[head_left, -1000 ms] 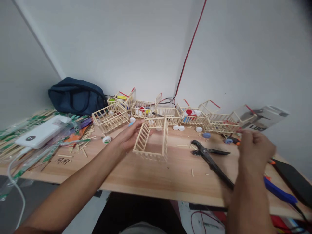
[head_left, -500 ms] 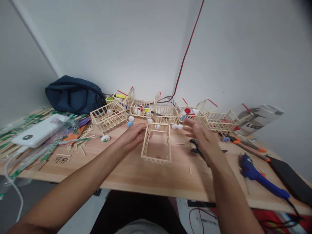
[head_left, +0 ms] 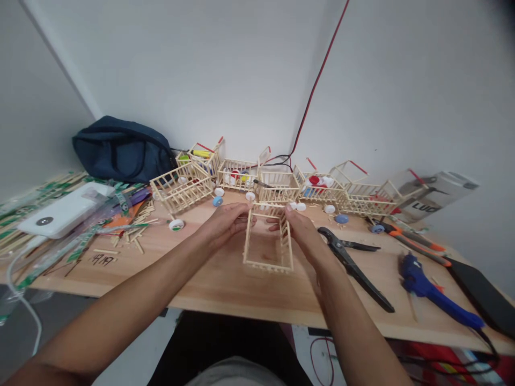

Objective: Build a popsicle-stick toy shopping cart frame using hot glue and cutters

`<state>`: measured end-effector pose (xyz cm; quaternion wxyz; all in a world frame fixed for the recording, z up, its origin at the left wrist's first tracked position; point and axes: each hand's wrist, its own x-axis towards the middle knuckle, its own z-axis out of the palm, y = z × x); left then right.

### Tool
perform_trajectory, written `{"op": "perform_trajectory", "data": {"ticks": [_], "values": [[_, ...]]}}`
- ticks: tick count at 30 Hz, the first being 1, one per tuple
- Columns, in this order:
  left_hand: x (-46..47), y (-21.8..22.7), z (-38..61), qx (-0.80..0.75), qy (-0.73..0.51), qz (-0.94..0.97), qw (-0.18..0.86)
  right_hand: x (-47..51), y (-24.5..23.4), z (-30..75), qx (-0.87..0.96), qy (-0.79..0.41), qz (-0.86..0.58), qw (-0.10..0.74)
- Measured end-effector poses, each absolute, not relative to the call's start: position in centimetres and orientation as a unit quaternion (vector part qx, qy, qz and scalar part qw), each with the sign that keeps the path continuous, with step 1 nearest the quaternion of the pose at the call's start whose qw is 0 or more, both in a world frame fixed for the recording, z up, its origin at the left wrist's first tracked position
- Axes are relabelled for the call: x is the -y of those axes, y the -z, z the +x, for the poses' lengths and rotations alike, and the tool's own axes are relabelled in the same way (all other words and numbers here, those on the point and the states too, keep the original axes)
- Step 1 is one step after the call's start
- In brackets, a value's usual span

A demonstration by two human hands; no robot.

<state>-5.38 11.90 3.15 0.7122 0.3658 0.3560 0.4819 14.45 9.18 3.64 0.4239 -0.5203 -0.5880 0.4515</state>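
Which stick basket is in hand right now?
The front basket, its near end toward the person, gripped between left hand and right hand. The other baskets sit farther back, touched by neither.

Right of the basket frame, pliers, then, farther right, a glue gun; left of it, a power bank; behind it, a row of carts; behind and left, a bag.

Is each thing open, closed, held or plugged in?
Stick basket: held at both sides
Left hand: gripping the basket's left side
Right hand: gripping the basket's right side
Black pliers: handles spread open
Blue glue gun: lying down, cord attached
White power bank: cable plugged in
Dark blue bag: can't tell if zipped
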Motion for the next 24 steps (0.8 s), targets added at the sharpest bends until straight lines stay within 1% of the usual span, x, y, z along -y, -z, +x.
{"op": "perform_trajectory", "data": {"ticks": [9,17,24], "values": [[-11.9,-2.7,-5.2,-0.372,-0.469,0.365,0.713,-8.9,-3.7,14.5,0.581,-0.429,-0.543,0.429],[-11.8,-2.7,-5.0,-0.372,-0.469,0.361,0.715,-9.3,-2.8,14.5,0.596,-0.369,-0.576,0.421],[-11.9,-2.3,-5.0,-0.373,-0.466,0.369,0.713,-9.5,-2.4,14.5,0.592,-0.365,-0.577,0.427]]}}
